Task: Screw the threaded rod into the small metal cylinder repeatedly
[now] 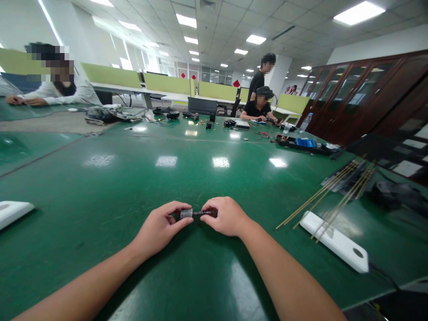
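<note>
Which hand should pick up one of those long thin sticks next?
Probably the right hand: the thin sticks lie on its side, by the white block. The left hand pinches the small grey part farther away.

2 hands point(194, 220) pinch 1 cylinder point(186, 213) (grey, small).

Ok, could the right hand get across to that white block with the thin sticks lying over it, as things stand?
Probably yes. The white block lies on the green table to the right hand's own side, with bare table between them. But that hand is pinching the small dark part along with the left hand.
</note>
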The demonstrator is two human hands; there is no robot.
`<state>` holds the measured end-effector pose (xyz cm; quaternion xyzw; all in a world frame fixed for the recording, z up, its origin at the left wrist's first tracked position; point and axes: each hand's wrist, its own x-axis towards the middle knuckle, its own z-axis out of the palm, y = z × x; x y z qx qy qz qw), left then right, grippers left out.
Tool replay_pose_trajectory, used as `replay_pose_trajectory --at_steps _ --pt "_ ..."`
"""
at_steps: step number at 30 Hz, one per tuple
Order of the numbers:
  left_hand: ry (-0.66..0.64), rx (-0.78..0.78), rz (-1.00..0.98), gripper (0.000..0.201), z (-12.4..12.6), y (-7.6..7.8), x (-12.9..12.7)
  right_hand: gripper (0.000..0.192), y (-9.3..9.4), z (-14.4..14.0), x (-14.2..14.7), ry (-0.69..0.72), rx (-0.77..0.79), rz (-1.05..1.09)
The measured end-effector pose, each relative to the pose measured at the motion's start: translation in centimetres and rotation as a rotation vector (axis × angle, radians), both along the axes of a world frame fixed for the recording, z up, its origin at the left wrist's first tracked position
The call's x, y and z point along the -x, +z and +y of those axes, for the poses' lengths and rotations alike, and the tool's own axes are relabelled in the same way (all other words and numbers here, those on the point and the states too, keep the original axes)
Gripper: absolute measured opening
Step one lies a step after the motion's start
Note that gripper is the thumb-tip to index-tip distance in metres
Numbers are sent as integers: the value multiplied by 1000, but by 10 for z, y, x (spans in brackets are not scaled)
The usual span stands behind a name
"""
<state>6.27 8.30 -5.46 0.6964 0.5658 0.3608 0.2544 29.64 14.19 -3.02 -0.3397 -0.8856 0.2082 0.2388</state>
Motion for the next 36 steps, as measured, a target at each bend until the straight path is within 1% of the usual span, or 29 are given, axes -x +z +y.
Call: replay_pose_trajectory --at_steps 9,19,28,31,33,35,36 --pt "11 2 -4 33 -1 -2 2 14 0 1 -2 -16 -2 -6" --pt "30 12 -26 36 2 -2 3 14 7 1 -8 -40 13 -10" --pt "50 -37 -63 37 -1 1 2 15 10 1 -11 -58 23 -6" --pt "56 -50 -71 37 -2 2 3 14 12 4 -16 -66 36 -12" --pt "90 -82 -54 39 -2 4 4 14 13 9 -22 -85 43 -6" --pt "156 -106 -30 41 -2 5 5 15 12 16 -30 -123 39 14" --pt "184 -98 -53 42 -1 6 6 16 10 19 -34 -145 33 23"
